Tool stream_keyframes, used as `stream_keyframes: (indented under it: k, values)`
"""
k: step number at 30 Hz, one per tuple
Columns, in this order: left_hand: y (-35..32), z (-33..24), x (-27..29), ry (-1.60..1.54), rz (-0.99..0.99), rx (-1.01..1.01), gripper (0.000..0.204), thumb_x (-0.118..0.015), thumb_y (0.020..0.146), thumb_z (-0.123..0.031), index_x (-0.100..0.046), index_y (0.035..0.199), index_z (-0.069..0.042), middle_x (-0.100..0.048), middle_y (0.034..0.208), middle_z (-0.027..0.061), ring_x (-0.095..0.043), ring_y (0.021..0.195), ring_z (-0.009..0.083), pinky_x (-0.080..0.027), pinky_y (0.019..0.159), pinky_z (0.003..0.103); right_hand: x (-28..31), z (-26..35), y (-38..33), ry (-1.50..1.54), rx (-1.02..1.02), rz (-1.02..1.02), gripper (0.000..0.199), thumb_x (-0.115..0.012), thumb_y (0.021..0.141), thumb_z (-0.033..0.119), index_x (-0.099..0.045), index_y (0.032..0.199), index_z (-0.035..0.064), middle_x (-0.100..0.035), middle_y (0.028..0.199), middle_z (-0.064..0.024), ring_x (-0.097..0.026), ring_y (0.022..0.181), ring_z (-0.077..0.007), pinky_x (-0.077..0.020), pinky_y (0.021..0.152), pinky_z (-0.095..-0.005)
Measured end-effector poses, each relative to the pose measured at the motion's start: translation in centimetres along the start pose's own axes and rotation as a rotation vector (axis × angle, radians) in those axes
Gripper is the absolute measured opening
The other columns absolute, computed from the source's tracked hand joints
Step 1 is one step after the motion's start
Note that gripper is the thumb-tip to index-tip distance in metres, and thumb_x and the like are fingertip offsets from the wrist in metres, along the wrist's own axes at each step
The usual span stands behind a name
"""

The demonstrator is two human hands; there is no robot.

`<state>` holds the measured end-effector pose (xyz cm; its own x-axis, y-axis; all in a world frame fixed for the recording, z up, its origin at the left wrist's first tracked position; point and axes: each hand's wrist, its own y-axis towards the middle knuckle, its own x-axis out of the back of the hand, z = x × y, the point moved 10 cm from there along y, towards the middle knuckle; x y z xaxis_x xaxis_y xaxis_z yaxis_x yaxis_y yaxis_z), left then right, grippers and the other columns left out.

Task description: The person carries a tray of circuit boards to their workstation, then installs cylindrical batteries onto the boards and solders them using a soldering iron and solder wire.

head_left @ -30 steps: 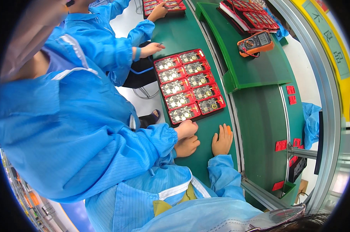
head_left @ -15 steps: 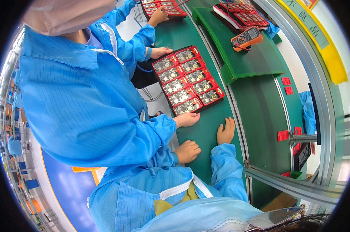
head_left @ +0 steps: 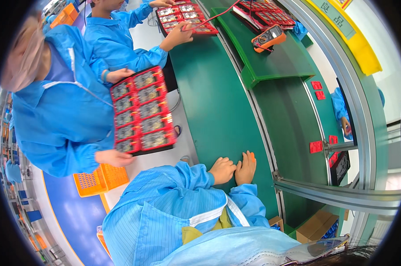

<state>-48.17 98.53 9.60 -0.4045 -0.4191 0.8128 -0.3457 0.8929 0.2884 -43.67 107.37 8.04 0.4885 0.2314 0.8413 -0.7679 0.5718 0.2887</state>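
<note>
Tray (head_left: 137, 111) moved past bench (head_left: 227, 106) edge, hands (head_left: 222, 171) adjacent

**The red tray (head_left: 137, 116) leaves the worktop (head_left: 218, 97)**

The red tray, flat on the worktop earlier, is now lifted and tilted in the two hands (head_left: 115, 158) of a co-worker (head_left: 54, 122), beyond the worktop's left edge. The co-worker has moved back. The person's left hand (head_left: 222, 170), apart from the right hand (head_left: 245, 169) half a second ago, now lies just beside it. More of an orange basket (head_left: 89, 182) shows.
</note>
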Motion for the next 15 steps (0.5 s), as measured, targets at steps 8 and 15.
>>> stream_keyframes:
  k: [8,15]
  values:
    - [0.2,-2.5,1.8,0.030,-0.077,-0.131,0.007,-0.062,0.076,-0.016,-0.062,0.079,-0.010,-0.056,0.076,0.0045,-0.053,0.078,0.0238,-0.040,0.070,0.039,1.9,0.8,-0.6,-0.069,0.000,0.019,0.041,-0.056,0.087,0.014,-0.054,0.126,0.0036,-0.048,0.138,-0.0154,-0.042,0.130,-0.0340,-0.0271,0.112,-0.0493]
    - [-0.9,-2.6,2.0,0.068,-0.024,-0.185,0.012,-0.063,0.075,-0.016,-0.062,0.085,-0.010,-0.056,0.077,0.0029,-0.053,0.078,0.0216,-0.040,0.070,0.037,1.9,2.1,-1.3,-0.056,-0.006,0.048,0.040,-0.055,0.088,0.014,-0.053,0.126,0.0037,-0.048,0.138,-0.0151,-0.042,0.130,-0.0339,-0.0269,0.112,-0.0493]
